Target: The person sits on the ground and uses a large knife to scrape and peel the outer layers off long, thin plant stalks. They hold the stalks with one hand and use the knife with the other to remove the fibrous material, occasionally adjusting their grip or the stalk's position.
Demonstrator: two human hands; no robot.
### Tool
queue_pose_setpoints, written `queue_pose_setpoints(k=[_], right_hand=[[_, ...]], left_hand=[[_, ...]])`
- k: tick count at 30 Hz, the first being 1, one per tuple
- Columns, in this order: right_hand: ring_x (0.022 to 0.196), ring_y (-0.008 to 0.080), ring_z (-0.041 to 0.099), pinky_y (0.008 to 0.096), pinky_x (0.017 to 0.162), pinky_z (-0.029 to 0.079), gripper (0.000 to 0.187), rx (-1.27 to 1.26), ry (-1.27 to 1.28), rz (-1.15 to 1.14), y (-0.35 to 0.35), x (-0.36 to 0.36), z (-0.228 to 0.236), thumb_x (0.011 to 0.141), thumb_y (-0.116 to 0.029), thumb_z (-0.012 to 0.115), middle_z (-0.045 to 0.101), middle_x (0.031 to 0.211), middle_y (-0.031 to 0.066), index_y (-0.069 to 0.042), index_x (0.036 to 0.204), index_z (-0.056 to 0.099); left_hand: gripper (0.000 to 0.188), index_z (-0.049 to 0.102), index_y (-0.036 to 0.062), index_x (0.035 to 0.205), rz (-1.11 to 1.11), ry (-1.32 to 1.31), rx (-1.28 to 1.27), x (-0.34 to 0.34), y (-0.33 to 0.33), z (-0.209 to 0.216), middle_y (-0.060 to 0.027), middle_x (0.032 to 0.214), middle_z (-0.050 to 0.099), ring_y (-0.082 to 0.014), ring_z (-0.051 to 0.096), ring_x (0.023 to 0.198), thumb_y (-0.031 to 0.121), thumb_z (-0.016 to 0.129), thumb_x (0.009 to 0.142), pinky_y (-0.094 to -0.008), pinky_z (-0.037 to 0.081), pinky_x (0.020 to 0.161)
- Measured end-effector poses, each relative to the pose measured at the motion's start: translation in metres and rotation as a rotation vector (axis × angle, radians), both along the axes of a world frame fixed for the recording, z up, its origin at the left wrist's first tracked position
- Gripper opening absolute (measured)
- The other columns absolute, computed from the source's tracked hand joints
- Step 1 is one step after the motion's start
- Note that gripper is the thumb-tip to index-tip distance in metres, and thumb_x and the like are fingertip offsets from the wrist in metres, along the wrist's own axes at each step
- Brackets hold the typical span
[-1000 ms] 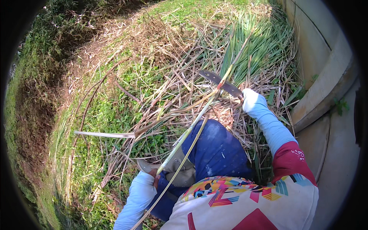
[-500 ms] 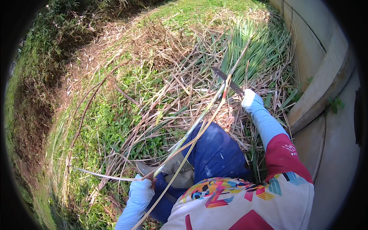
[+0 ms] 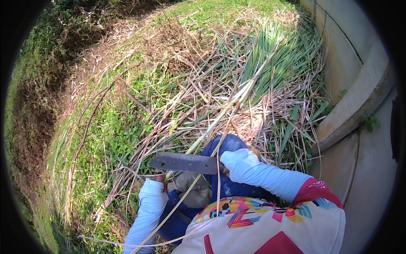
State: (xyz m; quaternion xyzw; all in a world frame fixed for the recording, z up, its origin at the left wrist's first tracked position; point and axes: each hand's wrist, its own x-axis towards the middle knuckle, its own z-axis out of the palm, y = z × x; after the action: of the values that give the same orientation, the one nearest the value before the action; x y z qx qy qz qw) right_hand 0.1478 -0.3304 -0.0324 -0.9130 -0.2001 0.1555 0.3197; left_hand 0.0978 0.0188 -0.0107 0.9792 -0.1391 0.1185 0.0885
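Note:
My left hand (image 3: 160,179) is closed around the lower end of a long pale green stalk (image 3: 197,144), which slants up and away to the right. In my right hand (image 3: 239,162) is a knife with a broad dark blade (image 3: 184,164) pierced by several holes. The blade lies level across the stalk, just above my left hand; whether it touches the stalk I cannot tell. Thin dry leaf strips hang from the stalk toward my lap. Both hands have light blue sleeve coverings, and the right fingers are partly hidden behind the handle.
Cut dry stalks and straw (image 3: 190,99) cover the ground ahead, with a heap of long green leaves (image 3: 275,59) beyond. A curved brown branch (image 3: 91,116) lies on the left. Along the right stands a concrete wall (image 3: 351,72). My knee in blue trousers (image 3: 230,144) is close by.
My right hand has brought the knife from the stalk's far part back toward my left hand. A pale leaf strip on the left has dropped lower. My left hand stays on the stalk.

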Motion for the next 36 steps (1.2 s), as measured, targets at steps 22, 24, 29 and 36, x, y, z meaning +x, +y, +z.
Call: queue_pose_setpoints(k=[22, 24, 29, 36], right_hand=[[0.086, 0.0389, 0.072, 0.0471, 0.076, 0.056, 0.024, -0.361, -0.179, -0.315, -0.072, 0.046, -0.009, 0.085, -0.027, 0.073, 0.072, 0.088, 0.0174, -0.01, 0.102, 0.067], [0.087, 0.0389, 0.072, 0.0459, 0.077, 0.056, 0.021, -0.289, -0.269, -0.281, -0.088, 0.054, -0.025, 0.085, -0.025, 0.072, 0.072, 0.089, 0.0164, -0.01, 0.1, 0.068], [0.083, 0.0411, 0.069, 0.0472, 0.071, 0.053, 0.019, -0.125, -0.344, -0.657, -0.157, 0.096, -0.04, 0.092, -0.023, 0.067, 0.07, 0.087, 0.0226, -0.006, 0.1, 0.067], [0.083, 0.0458, 0.067, 0.0492, 0.071, 0.052, 0.017, -0.219, -0.424, -0.447, -0.112, 0.057, -0.06, 0.087, -0.018, 0.066, 0.069, 0.085, 0.0224, -0.01, 0.102, 0.065]], left_hand=[[0.033, 0.072, 0.0142, 0.111, -0.057, -0.188, 0.065, -0.008, 0.003, 0.011, -0.0091, 0.088, 0.068, -0.0337, 0.065, 0.072, 0.008, 0.081, 0.08, -0.046, 0.051, 0.06], [0.035, 0.073, 0.0173, 0.112, -0.049, -0.207, 0.081, -0.017, 0.014, 0.006, -0.0072, 0.088, 0.068, -0.0328, 0.064, 0.068, 0.009, 0.083, 0.079, -0.0463, 0.05, 0.057], [0.037, 0.072, 0.0187, 0.11, -0.062, -0.286, 0.039, -0.036, 0.036, -0.002, -0.0064, 0.085, 0.067, -0.0311, 0.061, 0.06, 0.009, 0.085, 0.077, -0.0454, 0.048, 0.052], [0.028, 0.071, 0.0131, 0.111, 0.111, 0.161, -0.021, -0.064, 0.037, -0.01, -0.0139, 0.085, 0.067, -0.0366, 0.067, 0.075, 0.009, 0.076, 0.084, -0.0467, 0.053, 0.066]])
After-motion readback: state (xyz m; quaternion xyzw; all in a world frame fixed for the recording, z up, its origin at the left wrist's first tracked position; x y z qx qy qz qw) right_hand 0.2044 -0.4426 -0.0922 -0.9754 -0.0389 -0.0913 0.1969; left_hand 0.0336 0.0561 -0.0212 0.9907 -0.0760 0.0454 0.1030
